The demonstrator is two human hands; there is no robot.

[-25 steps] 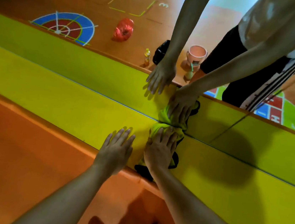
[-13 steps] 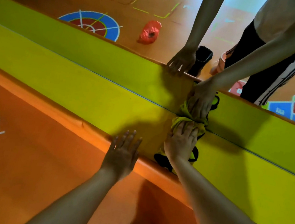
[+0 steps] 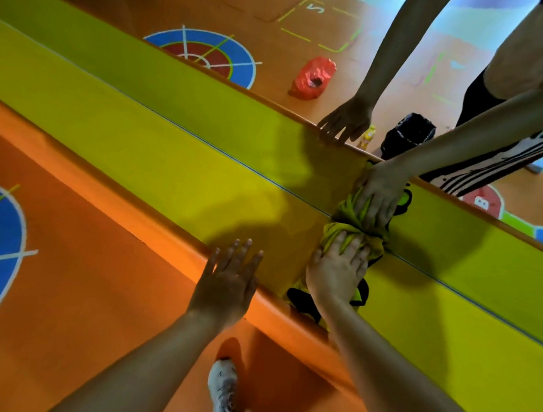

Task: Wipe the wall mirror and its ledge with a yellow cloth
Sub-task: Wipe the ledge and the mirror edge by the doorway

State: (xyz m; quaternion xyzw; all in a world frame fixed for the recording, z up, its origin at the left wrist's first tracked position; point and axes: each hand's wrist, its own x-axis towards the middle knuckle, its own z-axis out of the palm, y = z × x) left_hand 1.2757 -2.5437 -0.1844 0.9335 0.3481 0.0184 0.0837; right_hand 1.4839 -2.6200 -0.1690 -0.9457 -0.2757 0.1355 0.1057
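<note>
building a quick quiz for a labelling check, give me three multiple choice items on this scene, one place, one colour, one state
1. Where is the yellow cloth?
A) on the orange floor
B) on the ledge against the mirror, under the right hand
C) folded on a chair

2. What colour is the crumpled bag seen in the mirror?
A) red
B) white
C) purple

3. How is the left hand?
A) gripping the cloth
B) a tight fist
C) open, fingers straight, holding nothing

B: the bunched cloth lies where ledge meets glass, the hand pressing it.
A: its reflection is bright red.
C: its fingers spread straight, clear of the cloth.
</note>
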